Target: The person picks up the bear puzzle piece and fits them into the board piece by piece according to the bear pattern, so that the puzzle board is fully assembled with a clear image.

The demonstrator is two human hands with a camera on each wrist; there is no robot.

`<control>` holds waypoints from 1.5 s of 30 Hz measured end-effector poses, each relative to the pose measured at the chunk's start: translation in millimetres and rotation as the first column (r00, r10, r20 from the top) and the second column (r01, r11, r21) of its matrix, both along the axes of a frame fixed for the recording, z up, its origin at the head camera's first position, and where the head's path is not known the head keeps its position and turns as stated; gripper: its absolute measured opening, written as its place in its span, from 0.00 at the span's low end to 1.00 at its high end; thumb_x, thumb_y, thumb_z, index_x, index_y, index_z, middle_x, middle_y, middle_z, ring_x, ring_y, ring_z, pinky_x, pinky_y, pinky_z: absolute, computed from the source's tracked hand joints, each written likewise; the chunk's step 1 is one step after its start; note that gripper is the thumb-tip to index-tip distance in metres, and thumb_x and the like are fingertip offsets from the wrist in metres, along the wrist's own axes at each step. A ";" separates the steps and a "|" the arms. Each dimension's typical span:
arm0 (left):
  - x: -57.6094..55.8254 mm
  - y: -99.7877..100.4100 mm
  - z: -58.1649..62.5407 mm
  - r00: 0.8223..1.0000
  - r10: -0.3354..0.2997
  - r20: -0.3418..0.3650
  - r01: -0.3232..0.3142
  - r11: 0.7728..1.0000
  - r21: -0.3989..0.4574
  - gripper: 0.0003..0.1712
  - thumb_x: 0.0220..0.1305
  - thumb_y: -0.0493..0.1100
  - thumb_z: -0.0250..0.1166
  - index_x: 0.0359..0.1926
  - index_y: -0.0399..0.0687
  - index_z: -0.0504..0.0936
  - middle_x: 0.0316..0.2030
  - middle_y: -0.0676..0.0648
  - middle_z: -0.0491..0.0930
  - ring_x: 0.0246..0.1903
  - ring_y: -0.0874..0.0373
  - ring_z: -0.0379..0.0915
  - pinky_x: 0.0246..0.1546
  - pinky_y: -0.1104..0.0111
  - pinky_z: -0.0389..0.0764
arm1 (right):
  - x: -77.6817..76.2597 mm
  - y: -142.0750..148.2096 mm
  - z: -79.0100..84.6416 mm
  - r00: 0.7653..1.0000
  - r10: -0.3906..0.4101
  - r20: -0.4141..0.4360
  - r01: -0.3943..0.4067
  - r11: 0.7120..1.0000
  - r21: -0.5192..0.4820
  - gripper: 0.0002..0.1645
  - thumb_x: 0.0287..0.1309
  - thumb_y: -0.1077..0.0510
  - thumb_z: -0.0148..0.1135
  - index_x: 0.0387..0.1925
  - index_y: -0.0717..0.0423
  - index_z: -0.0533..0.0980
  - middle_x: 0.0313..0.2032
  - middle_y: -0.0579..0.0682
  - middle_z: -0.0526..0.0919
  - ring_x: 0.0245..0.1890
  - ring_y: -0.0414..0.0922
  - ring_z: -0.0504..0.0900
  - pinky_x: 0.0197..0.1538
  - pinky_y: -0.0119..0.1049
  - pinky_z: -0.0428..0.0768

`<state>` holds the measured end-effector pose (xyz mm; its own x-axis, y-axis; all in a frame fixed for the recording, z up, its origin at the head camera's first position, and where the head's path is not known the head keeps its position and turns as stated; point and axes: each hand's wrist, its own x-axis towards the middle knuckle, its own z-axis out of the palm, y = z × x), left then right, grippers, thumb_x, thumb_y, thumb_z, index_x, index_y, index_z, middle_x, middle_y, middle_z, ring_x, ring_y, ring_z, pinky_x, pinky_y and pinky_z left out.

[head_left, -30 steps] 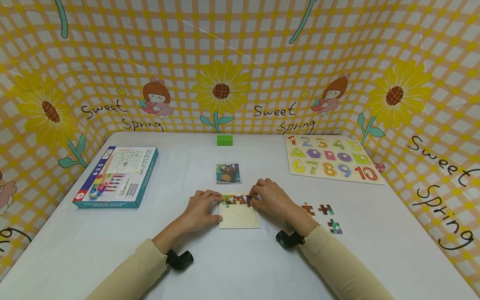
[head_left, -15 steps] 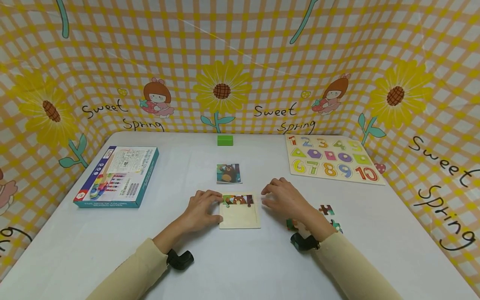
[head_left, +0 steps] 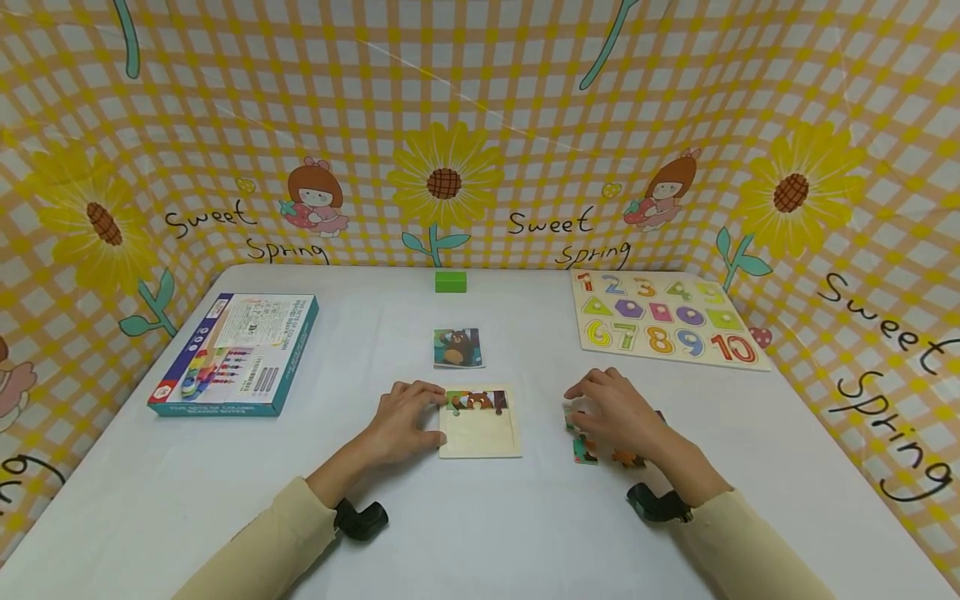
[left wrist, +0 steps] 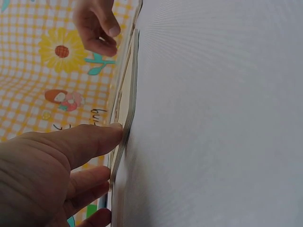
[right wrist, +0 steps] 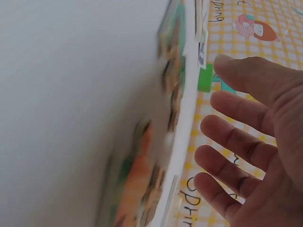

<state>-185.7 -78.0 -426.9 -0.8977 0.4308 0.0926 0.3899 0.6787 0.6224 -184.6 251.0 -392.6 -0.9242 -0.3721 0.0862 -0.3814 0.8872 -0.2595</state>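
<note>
A square wooden puzzle tray [head_left: 480, 437] lies in the middle of the head view, its top row filled with bear-picture puzzle pieces [head_left: 477, 401]. My left hand [head_left: 405, 423] rests against the tray's left side, thumb at the lower part and fingertips by the upper corner. In the left wrist view the thumb [left wrist: 97, 142] lies at the tray's edge. My right hand [head_left: 621, 410] hovers over loose puzzle pieces [head_left: 585, 450] right of the tray, partly hiding them. Its relaxed fingers hold nothing in the right wrist view, where the pieces [right wrist: 135, 184] look blurred.
A bear picture card [head_left: 458, 347] lies beyond the tray, with a green block [head_left: 451, 282] farther back. A number-and-shape board [head_left: 667, 321] sits at the back right. On the left is a boxed toy [head_left: 236, 354]. A checked cloth [head_left: 480, 83] walls the table's back and sides.
My right hand has left the dark piece at the tray's upper right and moved right, over the loose pieces. My left hand has stayed at the tray's left side.
</note>
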 end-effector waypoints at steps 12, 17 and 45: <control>0.4 -0.1 1.1 1.000 -0.001 0.008 0.001 1.000 0.006 0.28 0.50 0.44 0.71 0.54 0.44 0.78 0.59 0.49 0.72 0.56 0.49 0.60 0.52 0.54 0.59 | 5.8 22.2 -6.7 0.999 0.037 -0.011 -0.037 0.999 -0.011 0.18 0.50 0.50 0.69 0.42 0.54 0.81 0.40 0.48 0.80 0.37 0.42 0.65 0.39 0.35 0.61; 0.1 -0.1 0.4 1.000 0.000 0.010 0.000 1.000 0.006 0.28 0.50 0.44 0.71 0.54 0.44 0.78 0.59 0.49 0.72 0.56 0.49 0.60 0.52 0.54 0.59 | 5.8 24.7 -9.3 1.000 0.028 0.004 -0.028 1.000 -0.009 0.18 0.51 0.49 0.68 0.42 0.53 0.81 0.39 0.47 0.79 0.36 0.41 0.64 0.39 0.35 0.61; 0.0 -1.4 -0.6 1.000 -0.008 -0.002 0.008 1.000 0.009 0.28 0.50 0.44 0.71 0.54 0.44 0.78 0.59 0.49 0.72 0.55 0.49 0.60 0.51 0.54 0.59 | 4.2 20.3 -8.6 0.999 0.045 -0.027 -0.046 0.999 -0.027 0.16 0.50 0.51 0.69 0.40 0.53 0.82 0.39 0.47 0.81 0.38 0.41 0.67 0.41 0.37 0.64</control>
<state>-185.7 -79.4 -427.5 -0.8941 0.4370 0.0981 0.3965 0.6702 0.6274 -180.4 271.3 -401.2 -0.9037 -0.4107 0.1210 -0.4281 0.8614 -0.2733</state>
